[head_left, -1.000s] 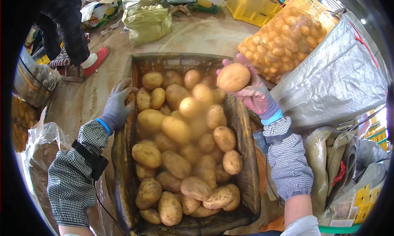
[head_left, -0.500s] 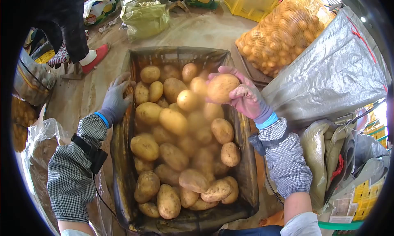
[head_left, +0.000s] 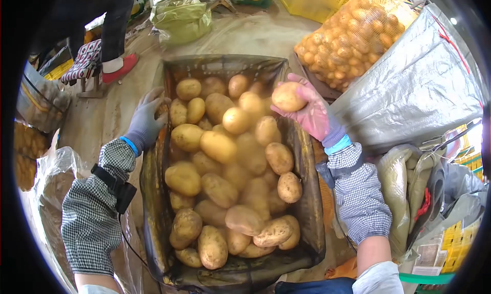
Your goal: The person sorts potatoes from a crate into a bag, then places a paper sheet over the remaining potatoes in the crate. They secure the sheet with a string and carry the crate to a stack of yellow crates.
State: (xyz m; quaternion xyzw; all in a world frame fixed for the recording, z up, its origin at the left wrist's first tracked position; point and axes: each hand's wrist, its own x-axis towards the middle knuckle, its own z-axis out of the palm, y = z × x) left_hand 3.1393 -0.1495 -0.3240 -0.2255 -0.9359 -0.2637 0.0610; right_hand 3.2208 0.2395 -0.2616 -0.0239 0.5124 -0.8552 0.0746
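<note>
A dark lined crate [head_left: 153, 232] full of potatoes [head_left: 218, 147] stands in the middle; a smeary haze blurs the ones at its centre. My right hand [head_left: 313, 110], in a pink and grey glove, holds one potato [head_left: 288, 96] over the crate's upper right edge, fingers curled round its right side. At the upper left rim, my left hand [head_left: 147, 121] in a grey glove has its fingers bent over the edge. What its fingertips grip, apart from the rim, cannot be made out.
Behind on the right stands a net sack of potatoes [head_left: 353, 43], with a silver sheet [head_left: 409, 84] beside it. A yellow crate [head_left: 312, 2] is at the back. At the upper left are a person's leg and red shoe [head_left: 120, 69] near a low stool [head_left: 87, 61].
My right hand has moved slightly right with the potato and turned it. The person at the upper left has shifted, with the leg now more upright and the stool's patterned seat more visible.
</note>
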